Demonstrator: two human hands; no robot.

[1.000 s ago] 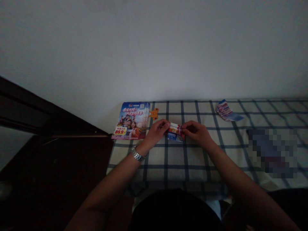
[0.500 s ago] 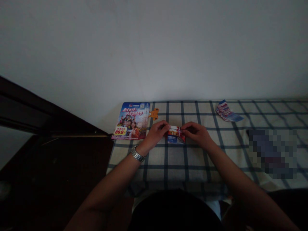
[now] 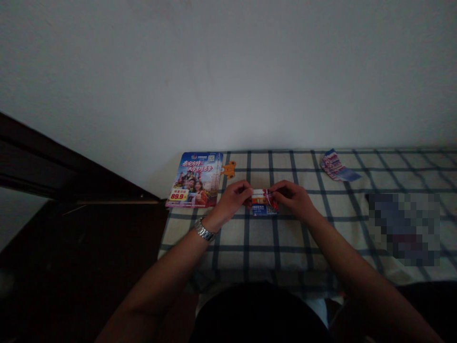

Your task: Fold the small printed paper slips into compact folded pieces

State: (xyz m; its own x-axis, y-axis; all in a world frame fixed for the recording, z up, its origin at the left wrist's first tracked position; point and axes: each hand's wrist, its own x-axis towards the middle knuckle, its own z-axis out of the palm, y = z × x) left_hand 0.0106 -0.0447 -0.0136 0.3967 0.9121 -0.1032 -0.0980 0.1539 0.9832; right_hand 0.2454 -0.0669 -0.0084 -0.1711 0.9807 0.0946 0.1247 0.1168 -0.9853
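A small folded leaflet point(image 3: 264, 202), printed in red, white and blue, is held just over the checked cloth. My left hand point(image 3: 237, 197), with a metal watch on its wrist, pinches the leaflet's left edge between thumb and fingers. On the opposite edge my right hand point(image 3: 291, 196) has its thumb and forefinger closed on the paper. A stack of colourful flyers point(image 3: 194, 181) with a yellow 89.9 price mark lies to the left of my left hand.
Blue-and-white checked cloth point(image 3: 228, 238) covers the table up to the wall point(image 3: 250, 76). A brown bear figure point(image 3: 228, 169) sits beside the flyers. Fanned folded leaflets point(image 3: 337, 166) lie at the back right, and a blurred-out dark object point(image 3: 403, 228) nearer on the right.
The folded leaflet has shifted slightly right and toward me, and its visible panels sit a little differently. Both hands keep their pinch and have barely moved.
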